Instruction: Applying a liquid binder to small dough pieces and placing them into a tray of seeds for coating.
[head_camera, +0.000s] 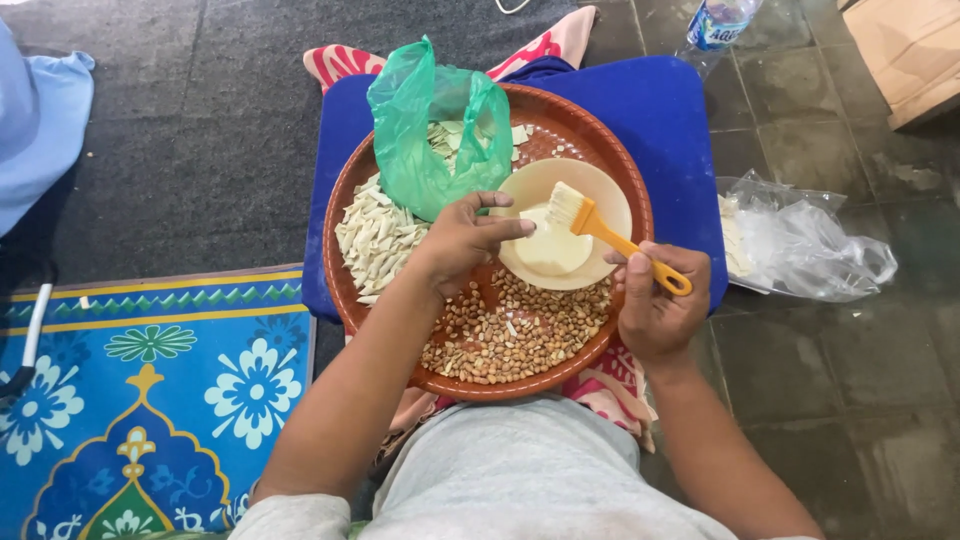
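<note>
- Nearest, the lower frame edge cuts off a grey shirt (520, 480) and both forearms.
- The right hand (655, 300) is clenched around the orange handle of a pastry brush (605, 230); its pale bristles rest in a cream bowl (565, 225), on a whitish spread whose kind cannot be made out.
- The left hand (465, 240) lies loosely curled at the bowl's left rim, fingertips touching it; whether it pinches anything is hidden.
- The bowl sits inside a round brown tray (610, 160), beside a heap of brown nuts (510, 335) near the body and pale folded strips (375, 235) on the left.
- A green plastic bag (430, 130) stands at the tray's far side, covering more strips.
- A blue cushion (665, 110) carries the tray.
- To the right, a clear plastic bag (800, 240) lies on the tiled floor (840, 350); its contents are indistinct.
- Farthest, a plastic bottle (715, 25) is cropped by the top edge.
</note>
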